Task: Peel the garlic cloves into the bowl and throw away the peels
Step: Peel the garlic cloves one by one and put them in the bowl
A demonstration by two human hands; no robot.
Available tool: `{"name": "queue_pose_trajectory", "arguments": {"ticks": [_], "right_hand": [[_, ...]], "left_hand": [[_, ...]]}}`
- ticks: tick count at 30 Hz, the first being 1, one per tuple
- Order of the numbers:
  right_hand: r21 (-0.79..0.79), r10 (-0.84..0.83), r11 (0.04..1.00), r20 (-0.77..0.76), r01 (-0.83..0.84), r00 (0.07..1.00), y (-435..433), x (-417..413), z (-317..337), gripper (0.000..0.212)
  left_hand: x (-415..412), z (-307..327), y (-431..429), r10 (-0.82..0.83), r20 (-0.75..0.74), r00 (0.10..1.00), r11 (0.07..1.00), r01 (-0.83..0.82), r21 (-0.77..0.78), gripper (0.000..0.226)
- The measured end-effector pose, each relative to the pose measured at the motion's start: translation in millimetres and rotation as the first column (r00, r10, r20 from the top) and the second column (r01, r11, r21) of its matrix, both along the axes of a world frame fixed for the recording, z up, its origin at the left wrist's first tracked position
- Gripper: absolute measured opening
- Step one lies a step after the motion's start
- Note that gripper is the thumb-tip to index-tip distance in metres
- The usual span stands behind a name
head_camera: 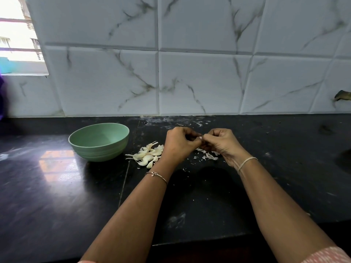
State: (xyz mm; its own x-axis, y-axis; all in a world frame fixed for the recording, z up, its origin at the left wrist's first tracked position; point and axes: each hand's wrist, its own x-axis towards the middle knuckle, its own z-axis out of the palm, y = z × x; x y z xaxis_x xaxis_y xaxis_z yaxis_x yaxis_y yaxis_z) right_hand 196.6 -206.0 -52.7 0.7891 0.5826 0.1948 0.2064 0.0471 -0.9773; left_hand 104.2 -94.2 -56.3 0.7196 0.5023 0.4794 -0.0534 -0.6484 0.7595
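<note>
A garlic clove (200, 137) is held above the bench, pinched between the fingertips of the left hand (179, 143) and the right hand (221, 142). Both hands are curled round it. Only a small white bit shows between them, so how much skin is off cannot be told.

Just left of the left hand lies a pile of cloves (148, 154), with their skins on by the look of them. Under the right hand a scatter of peels (208, 155) lies on the black bench (57, 186). Farther left stands the green bowl (100, 153), upright, near the pile but apart from it. The part of its inside that shows holds no clove.

So the task seems early: one clove is in hand, the pile waits, and the peels are not yet thrown away. No bin is in view. Only the pile lies between the hands and the bowl. Beyond is a tiled wall (190, 82), with a window (17, 35) at far left.
</note>
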Motion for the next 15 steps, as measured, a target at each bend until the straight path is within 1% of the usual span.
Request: {"name": "queue_pose_trajectory", "arguments": {"ticks": [5, 7, 11, 15], "right_hand": [[0.006, -0.010, 1.000, 0.035, 0.010, 0.999, 0.4, -0.4, -1.3, 0.027], [0.020, -0.009, 1.000, 0.024, 0.009, 1.000, 0.4, -0.6, -0.8, 0.027], [0.104, 0.022, 0.994, -0.077, -0.014, 0.997, 1.0, -0.2, 0.9, 0.029], [0.161, 0.059, 0.987, -0.192, -0.028, 0.980, 0.0, 1.9, 3.1, 0.019]], "left_hand": [[1.8, -1.2, -1.4, 0.036, -0.003, 0.999, 0.999, -0.036, 0.003, 0.013], [1.4, -0.4, -1.6, 0.036, 0.006, 0.999, 0.999, -0.036, -0.010, 0.013], [1.5, 0.9, -1.4, 0.028, 0.043, 0.999, 0.993, -0.023, -0.118, 0.012], [1.5, 1.8, -0.4, -0.001, 0.068, 0.998, 0.972, 0.017, -0.236, 0.012]]}}
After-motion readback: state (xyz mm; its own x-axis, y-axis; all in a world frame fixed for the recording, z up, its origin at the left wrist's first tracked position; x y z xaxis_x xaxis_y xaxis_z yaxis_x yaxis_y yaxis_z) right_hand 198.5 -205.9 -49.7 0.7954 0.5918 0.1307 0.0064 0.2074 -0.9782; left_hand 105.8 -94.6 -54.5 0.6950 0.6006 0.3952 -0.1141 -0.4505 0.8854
